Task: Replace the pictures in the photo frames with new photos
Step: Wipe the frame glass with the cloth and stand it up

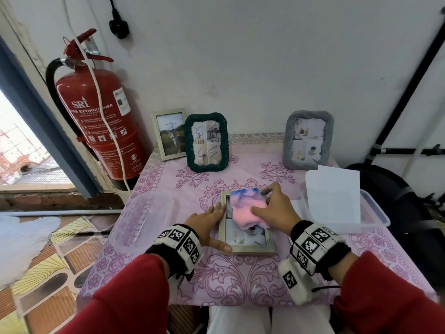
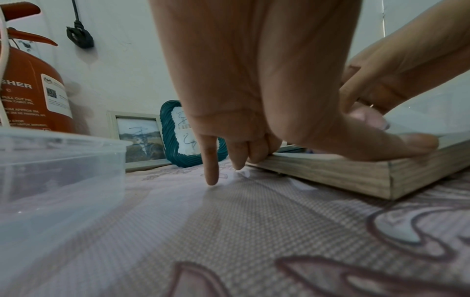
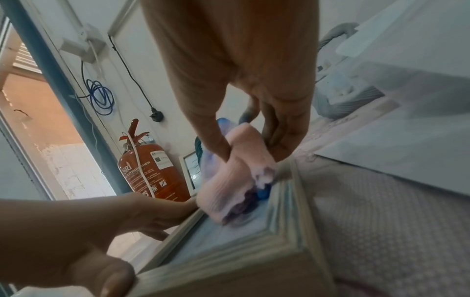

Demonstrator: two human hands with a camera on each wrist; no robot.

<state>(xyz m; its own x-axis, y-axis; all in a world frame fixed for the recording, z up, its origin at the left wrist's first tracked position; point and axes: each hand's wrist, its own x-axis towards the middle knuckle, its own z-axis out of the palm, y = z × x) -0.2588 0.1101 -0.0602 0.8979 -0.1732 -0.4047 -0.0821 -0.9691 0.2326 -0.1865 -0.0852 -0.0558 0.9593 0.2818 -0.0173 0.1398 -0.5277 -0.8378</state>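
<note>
The left hand (image 1: 207,224) is lying along the left edge of a pale wooden frame (image 1: 245,249) that is resting flat on the surface (image 1: 240,280). In the left wrist view its thumb (image 2: 396,143) is pressing down on the frame's near rail while the fingers (image 2: 211,166) are reaching straight down beside the frame, their tips touching the cloth-covered surface. Nothing is being gripped; the hand is flat and relaxed against the frame.

The right hand (image 1: 269,210) is over the frame's far half, pinching a pink and blue cloth (image 1: 245,206) between thumb and fingers and holding it against the frame's glass. Below the cloth, the photo (image 1: 240,235) inside the frame is showing.

Beyond both hands, three more frames are standing against the wall: a small pale one (image 1: 169,133), a green braided one (image 1: 206,142) touching it, and a grey one (image 1: 308,141) well apart, beyond the right hand. A clear tub (image 1: 142,213) is sitting left of the left hand. Right of the right hand, another tub (image 1: 375,210) is holding white sheets (image 1: 334,196). A fire extinguisher (image 1: 101,121) is standing off the surface, far left.
</note>
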